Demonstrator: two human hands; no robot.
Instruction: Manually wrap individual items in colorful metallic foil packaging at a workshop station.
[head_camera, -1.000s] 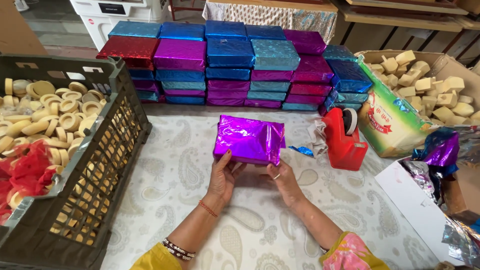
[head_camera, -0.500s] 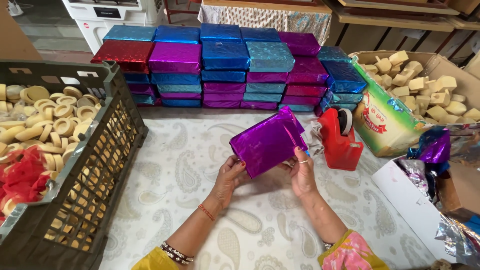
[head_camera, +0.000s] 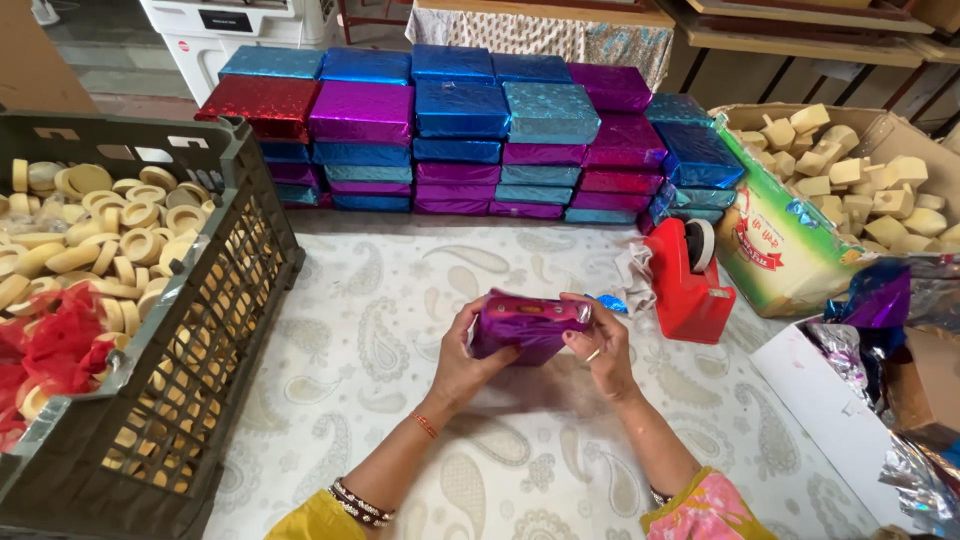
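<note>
Both hands grip a purple foil-wrapped box (head_camera: 527, 324) above the paisley tablecloth (head_camera: 400, 330): left hand (head_camera: 462, 362) cupping its left end, right hand (head_camera: 598, 345) pinching the right end. Right of them stands a red tape dispenser (head_camera: 688, 280); far behind, stacked foil boxes (head_camera: 460, 135); left, a crate (head_camera: 190, 370) of pale rings.

Bare worktop (head_camera: 400, 330) lay open ahead of and around both hands, out to the far stack. A dark crate (head_camera: 215, 330) of round pieces walled the left side. The stacked foil-wrapped boxes (head_camera: 460, 140) closed the back. A red tape dispenser (head_camera: 690, 285) and a cardboard carton (head_camera: 790, 250) crowded the right.
</note>
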